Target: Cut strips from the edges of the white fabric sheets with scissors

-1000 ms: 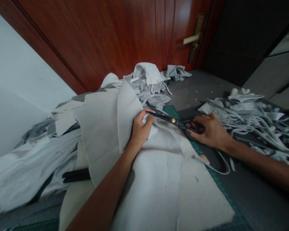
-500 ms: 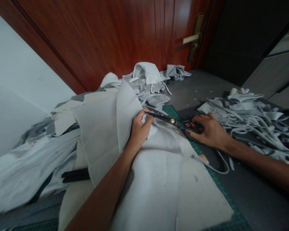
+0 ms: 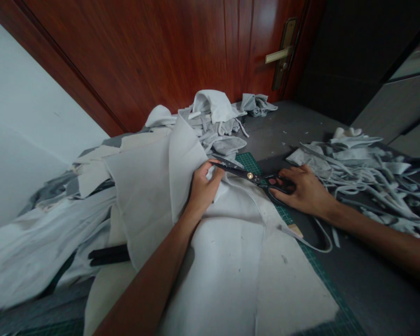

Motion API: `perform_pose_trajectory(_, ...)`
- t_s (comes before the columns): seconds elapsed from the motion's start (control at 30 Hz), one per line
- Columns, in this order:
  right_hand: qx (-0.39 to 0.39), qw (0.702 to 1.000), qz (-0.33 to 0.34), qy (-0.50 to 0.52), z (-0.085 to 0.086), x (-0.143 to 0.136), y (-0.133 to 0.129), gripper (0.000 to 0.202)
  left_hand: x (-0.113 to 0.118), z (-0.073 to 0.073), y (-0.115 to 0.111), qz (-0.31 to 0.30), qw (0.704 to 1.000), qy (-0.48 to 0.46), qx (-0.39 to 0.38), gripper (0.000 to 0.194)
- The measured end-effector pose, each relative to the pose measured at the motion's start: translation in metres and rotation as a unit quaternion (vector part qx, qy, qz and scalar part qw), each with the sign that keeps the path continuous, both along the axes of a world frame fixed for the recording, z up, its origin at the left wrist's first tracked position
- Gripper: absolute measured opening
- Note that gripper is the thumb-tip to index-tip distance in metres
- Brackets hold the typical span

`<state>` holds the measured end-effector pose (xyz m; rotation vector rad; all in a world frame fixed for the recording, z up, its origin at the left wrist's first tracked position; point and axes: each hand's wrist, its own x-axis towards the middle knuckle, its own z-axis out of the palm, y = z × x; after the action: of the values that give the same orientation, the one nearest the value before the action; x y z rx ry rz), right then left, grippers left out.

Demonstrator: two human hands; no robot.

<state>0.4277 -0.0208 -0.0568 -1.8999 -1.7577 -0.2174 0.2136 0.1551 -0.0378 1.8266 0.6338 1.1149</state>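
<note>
A large off-white piece of fabric lies folded across the middle, partly standing up on its left side. My left hand pinches its far edge between thumb and fingers. In my right hand are black scissors, fingers through the handles. The blades point left, slightly apart, and their tips reach my left fingertips at the fabric edge. A narrow trimmed strip curls off the fabric's right side. Beneath everything is a green cutting mat, mostly covered.
Fabric strips and scraps pile up at the right. More crumpled pieces lie against the wooden door at the back. Stacked cloth fills the left side, beside a white wall. A small wooden block sits near the mat's right edge.
Almost nothing differs. The scissors' pivot has shifted very slightly left; both hands and the fabric keep their places.
</note>
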Motion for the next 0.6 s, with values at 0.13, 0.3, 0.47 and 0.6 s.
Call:
perform_pose_trajectory(0.13, -0.006, 1.0, -0.001, 0.007, 0.0014, -0.0011, -0.0002, 0.024, 0.0004, -0.0006, 0.0008, -0.006, 1.0, 0.001, 0.006, 0.011)
perform_pose_trajectory(0.3, -0.013, 1.0, -0.001, 0.014, 0.0027, -0.0017, -0.0004, 0.023, 0.0003, 0.0, 0.0004, -0.006, 1.0, -0.001, 0.003, 0.01)
perform_pose_trajectory(0.47, -0.016, 1.0, -0.001, 0.012, 0.0023, -0.001, 0.0002, 0.024, 0.0006, -0.0004, 0.0002, -0.007, 1.0, -0.004, -0.003, 0.011)
perform_pose_trajectory(0.6, -0.013, 1.0, -0.01, 0.006, 0.002, -0.0014, 0.0002, 0.024, 0.0015, -0.0019, 0.0007, -0.01, 1.0, -0.004, -0.012, 0.012)
